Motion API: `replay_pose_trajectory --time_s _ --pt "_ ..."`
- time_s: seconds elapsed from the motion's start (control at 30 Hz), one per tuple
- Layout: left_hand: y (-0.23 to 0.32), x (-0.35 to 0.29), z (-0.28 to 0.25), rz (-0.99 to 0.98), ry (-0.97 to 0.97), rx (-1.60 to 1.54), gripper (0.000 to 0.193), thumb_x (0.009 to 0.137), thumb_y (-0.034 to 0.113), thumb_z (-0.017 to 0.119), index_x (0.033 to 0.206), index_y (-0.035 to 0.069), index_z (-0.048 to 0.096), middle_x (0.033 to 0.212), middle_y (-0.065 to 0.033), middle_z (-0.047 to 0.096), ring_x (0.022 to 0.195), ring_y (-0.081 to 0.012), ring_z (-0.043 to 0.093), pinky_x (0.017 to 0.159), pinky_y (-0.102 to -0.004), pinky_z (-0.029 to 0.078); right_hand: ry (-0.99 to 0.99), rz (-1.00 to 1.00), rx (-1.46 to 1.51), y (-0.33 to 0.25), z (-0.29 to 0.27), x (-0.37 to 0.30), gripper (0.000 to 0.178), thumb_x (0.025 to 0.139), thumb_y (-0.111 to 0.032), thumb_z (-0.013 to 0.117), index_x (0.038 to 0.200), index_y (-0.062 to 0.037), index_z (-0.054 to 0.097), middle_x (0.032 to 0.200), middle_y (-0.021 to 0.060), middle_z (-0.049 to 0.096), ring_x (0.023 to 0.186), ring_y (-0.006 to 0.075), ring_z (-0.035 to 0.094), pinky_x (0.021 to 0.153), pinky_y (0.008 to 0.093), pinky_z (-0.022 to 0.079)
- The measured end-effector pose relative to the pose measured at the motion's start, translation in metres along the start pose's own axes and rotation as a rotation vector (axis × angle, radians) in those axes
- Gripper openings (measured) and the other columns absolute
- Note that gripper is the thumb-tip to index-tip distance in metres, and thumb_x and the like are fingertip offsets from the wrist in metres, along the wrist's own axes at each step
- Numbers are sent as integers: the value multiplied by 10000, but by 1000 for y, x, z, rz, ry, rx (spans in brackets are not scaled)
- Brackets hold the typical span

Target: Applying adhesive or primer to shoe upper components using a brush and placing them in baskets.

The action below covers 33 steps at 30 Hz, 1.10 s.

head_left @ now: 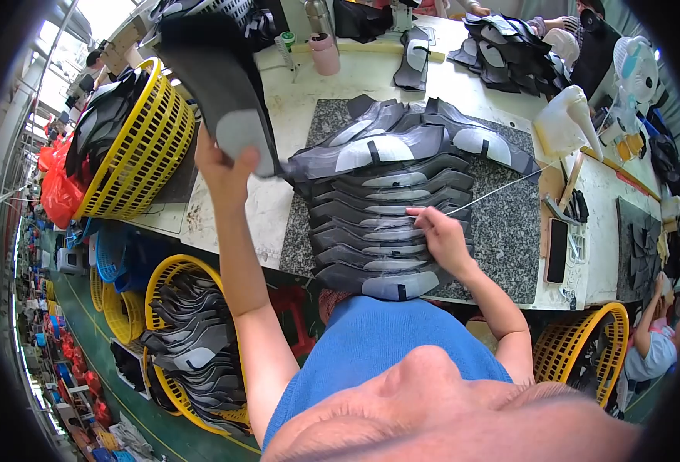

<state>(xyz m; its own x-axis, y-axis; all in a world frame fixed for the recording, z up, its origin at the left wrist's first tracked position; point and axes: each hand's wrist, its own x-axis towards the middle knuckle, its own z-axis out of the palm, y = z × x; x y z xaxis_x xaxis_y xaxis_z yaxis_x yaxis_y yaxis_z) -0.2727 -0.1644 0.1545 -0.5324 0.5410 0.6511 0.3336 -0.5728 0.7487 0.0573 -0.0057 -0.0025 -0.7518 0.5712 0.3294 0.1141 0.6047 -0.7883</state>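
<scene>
- The left hand [226, 168] is raised, its forearm nearly upright, thumb and fingers closed on the lower end of a dark curved piece [218, 88], which extends up above the hand, slightly blurred.
- The right hand [445, 240] is lower, elbow bent, fingers curled over the overlapping pieces [348, 225]; a thin rod [502, 192] slants up and right from near its fingertips, and whether they grip it I cannot tell.
- The held piece looks smooth and matte, with a rounded pale grey patch beside the left thumb.
- The overlapping pieces, wavy-edged and dark, lie left of the right hand on a speckled stone slab [502, 258].
</scene>
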Motion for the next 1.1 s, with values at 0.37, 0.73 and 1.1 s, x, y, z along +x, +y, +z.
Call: replay_pose_trajectory --time_s 0.37,0.73,1.1 --pt "46 -120 96 -325 -1124 402 691 819 491 831 1297 38 622 740 -213 674 725 -405 694 672 -455 552 333 198 676 -27 -71 -56 226 963 -116 553 935 25 727 814 23 629 628 43 463 564 213 320" --pt "24 -208 143 -521 -1300 347 660 847 492 813 1247 9 607 736 -240 659 743 -427 682 682 -481 517 73 421 437 -42 -90 -177 915 715 -802 788 958 78 732 865 -6 620 615 6 368 537 239 231" --pt "30 -200 85 -546 -1210 508 519 773 384 868 1213 167 700 878 -157 755 850 -378 737 764 -441 581 314 542 406 -42 -83 -185 139 905 -94 823 876 -11 715 759 -56 653 653 5 534 581 188 386"
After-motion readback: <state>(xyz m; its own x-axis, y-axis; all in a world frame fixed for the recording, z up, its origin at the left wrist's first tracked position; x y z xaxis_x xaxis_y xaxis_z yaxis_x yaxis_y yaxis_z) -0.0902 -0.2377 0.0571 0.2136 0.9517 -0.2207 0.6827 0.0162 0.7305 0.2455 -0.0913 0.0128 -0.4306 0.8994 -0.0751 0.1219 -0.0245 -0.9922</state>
